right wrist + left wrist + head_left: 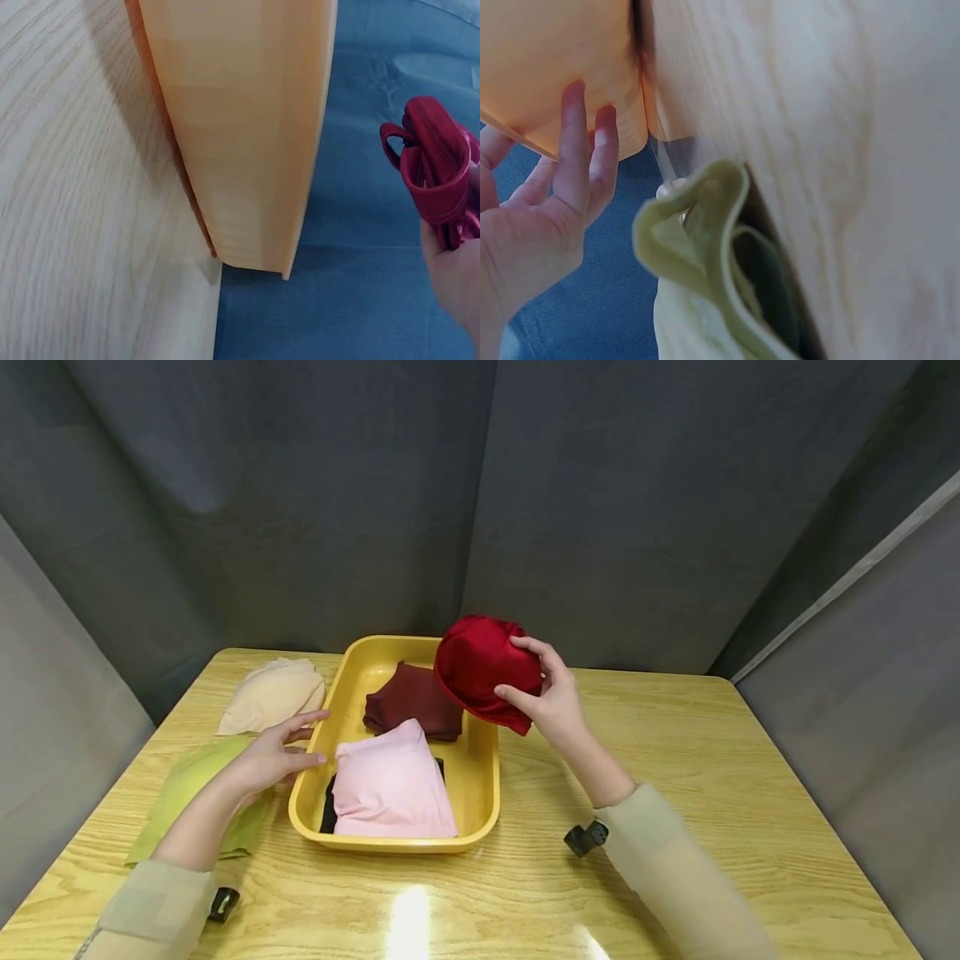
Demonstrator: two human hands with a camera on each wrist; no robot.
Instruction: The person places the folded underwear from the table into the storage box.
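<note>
My right hand pinches a folded red satin garment between thumb and fingers, above the right rear side of a yellow tray. In the right wrist view the red garment shows its folded layers and a small loop. My left hand is at the tray's left side, its fingertips at the rim. From the left wrist, its fingers look extended against the tray's outer wall. Inside the tray are a folded maroon cloth and a folded pink cloth, with a black piece partly hidden underneath.
Left of the tray, a cream folded cloth lies at the back and a yellow-green folded cloth lies partly under the left forearm. The wooden table ends at a dark grey curtain behind, with lighter panels on both sides.
</note>
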